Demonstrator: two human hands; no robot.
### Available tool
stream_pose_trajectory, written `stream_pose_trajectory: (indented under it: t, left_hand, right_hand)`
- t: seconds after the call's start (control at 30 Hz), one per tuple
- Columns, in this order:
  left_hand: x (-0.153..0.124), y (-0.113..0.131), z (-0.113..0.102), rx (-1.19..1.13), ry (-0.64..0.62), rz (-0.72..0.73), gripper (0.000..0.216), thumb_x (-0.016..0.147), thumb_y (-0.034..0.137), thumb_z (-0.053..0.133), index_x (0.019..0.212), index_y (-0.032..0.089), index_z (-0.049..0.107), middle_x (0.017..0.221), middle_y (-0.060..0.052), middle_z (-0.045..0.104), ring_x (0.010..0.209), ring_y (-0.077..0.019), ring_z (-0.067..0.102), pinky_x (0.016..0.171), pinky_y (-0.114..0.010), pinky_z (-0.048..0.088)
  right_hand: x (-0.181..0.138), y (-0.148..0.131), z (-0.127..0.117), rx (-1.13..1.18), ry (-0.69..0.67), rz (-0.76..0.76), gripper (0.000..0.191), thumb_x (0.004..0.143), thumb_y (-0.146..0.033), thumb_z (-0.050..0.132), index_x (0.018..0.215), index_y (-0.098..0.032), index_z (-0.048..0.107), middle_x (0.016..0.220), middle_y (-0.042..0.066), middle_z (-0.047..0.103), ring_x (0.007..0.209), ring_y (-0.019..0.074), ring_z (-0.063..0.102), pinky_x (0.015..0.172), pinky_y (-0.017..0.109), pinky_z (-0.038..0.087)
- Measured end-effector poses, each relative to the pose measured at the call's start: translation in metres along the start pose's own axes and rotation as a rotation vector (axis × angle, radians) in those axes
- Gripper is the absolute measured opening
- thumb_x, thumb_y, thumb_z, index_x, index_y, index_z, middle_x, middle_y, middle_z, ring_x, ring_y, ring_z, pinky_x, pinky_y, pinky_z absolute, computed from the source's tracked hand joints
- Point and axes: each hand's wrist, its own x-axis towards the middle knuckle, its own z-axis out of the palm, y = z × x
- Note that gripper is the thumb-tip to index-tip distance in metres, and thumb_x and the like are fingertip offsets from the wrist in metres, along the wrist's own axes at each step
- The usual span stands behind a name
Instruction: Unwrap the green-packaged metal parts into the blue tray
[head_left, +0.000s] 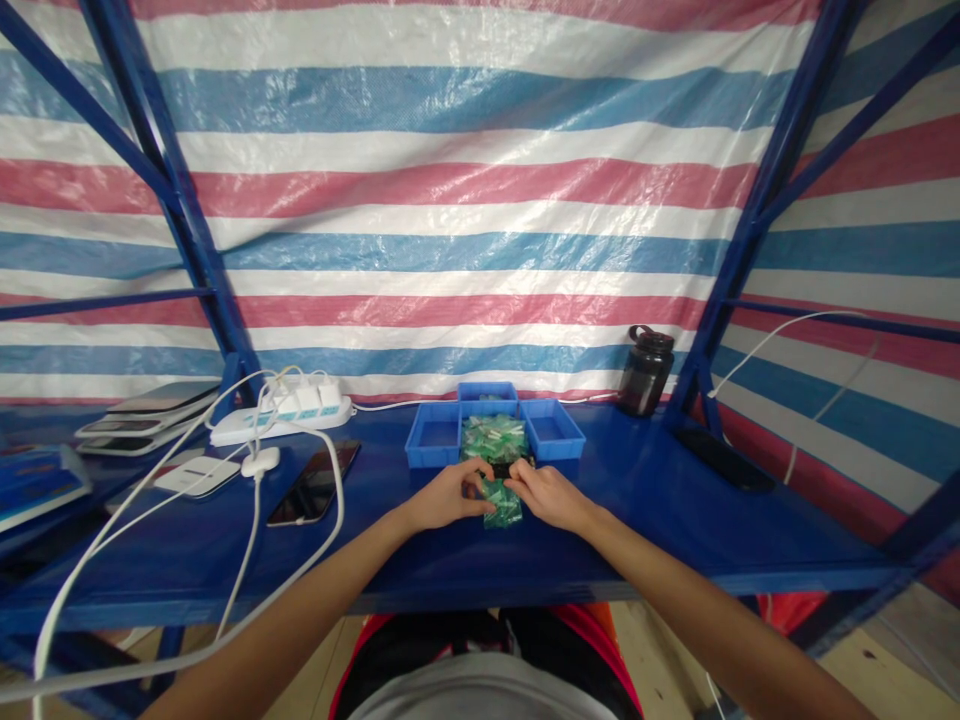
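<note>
My left hand (448, 493) and my right hand (547, 494) meet at the middle of the blue shelf (637, 530), fingers curled. Between them lies a small clear bag of green and white parts (501, 503), and both hands pinch it at its top. Just behind the hands sits a pile of similar green bags (493, 438). A small dark object (501, 469) shows between the fingertips; I cannot make out what it is.
Three blue bins (433, 437) (487, 392) (555, 428) surround the pile. A dark jar (645, 371) stands at the back right. A white power strip (281, 412), white cables (247, 560), a phone (315, 483) and flat devices (150, 410) lie left. Another dark phone (724, 460) lies right.
</note>
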Motion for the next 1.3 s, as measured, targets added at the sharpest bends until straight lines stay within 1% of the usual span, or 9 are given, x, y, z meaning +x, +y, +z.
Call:
stream_pose_trajectory:
  t: [0.3,0.43,0.5,0.67,0.73,0.9,1.3]
  left_hand:
    - [-0.0001,0.0006,-0.0002,-0.011,-0.01,-0.005,0.04,0.07,0.034,0.074,0.096,0.018,0.049,0.066,0.007,0.052,0.057,-0.0085,0.05,0.059,-0.022,0.041]
    - [0.0001,-0.0014,-0.0003,0.022,-0.012,-0.011,0.035,0.071,0.036,0.073,0.085,0.017,0.048,0.063,0.008,0.048,0.056,-0.008,0.048,0.055,-0.02,0.038]
    - [0.0002,-0.0022,-0.0003,0.027,-0.016,-0.009,0.034,0.071,0.037,0.072,0.083,0.017,0.048,0.062,0.008,0.047,0.055,-0.0076,0.047,0.055,-0.02,0.037]
    - [-0.0003,-0.002,-0.0001,0.011,-0.014,-0.012,0.043,0.071,0.037,0.073,0.101,0.018,0.049,0.069,0.007,0.053,0.057,-0.0083,0.05,0.057,-0.021,0.04]
    - [-0.0009,-0.0012,-0.0001,0.017,-0.019,-0.012,0.045,0.071,0.036,0.073,0.105,0.018,0.049,0.069,0.007,0.053,0.056,-0.0084,0.051,0.056,-0.021,0.04]
    - [-0.0017,0.0018,-0.0003,0.054,-0.018,-0.021,0.043,0.071,0.037,0.072,0.103,0.019,0.05,0.067,0.007,0.053,0.057,-0.0089,0.051,0.057,-0.021,0.04]
    - [-0.0017,0.0025,0.0006,0.05,-0.048,-0.027,0.037,0.073,0.036,0.071,0.095,0.018,0.048,0.062,0.007,0.05,0.056,-0.0084,0.05,0.054,-0.02,0.037]
  right_hand:
    - [-0.0003,0.0028,0.004,-0.003,0.012,-0.018,0.016,0.098,-0.032,0.037,0.091,-0.02,0.047,0.067,0.0,0.06,0.062,0.0169,0.062,0.057,0.024,0.031]
    - [-0.0004,0.0033,0.0049,0.011,0.02,-0.004,0.015,0.097,-0.031,0.039,0.091,-0.02,0.047,0.067,0.0,0.059,0.061,0.0165,0.061,0.056,0.023,0.031]
    - [-0.0003,0.0033,0.0044,0.02,0.021,0.005,0.015,0.097,-0.031,0.039,0.09,-0.02,0.047,0.066,0.0,0.059,0.061,0.0164,0.061,0.056,0.023,0.031]
    - [-0.0001,0.0014,0.0015,0.032,0.007,0.015,0.014,0.096,-0.031,0.04,0.091,-0.02,0.047,0.067,0.0,0.06,0.062,0.0168,0.061,0.057,0.024,0.032]
    - [-0.0001,0.0008,0.0009,0.028,0.004,0.007,0.014,0.097,-0.031,0.039,0.091,-0.02,0.047,0.068,0.0,0.06,0.063,0.017,0.062,0.058,0.024,0.032]
    - [-0.0002,0.0009,0.0022,0.002,0.008,-0.022,0.015,0.097,-0.031,0.038,0.09,-0.02,0.046,0.068,0.0,0.059,0.062,0.0168,0.061,0.057,0.024,0.032]
    - [0.0002,0.0014,0.0033,-0.003,-0.001,-0.022,0.015,0.097,-0.031,0.039,0.092,-0.02,0.047,0.068,0.0,0.06,0.062,0.0164,0.061,0.057,0.024,0.031]
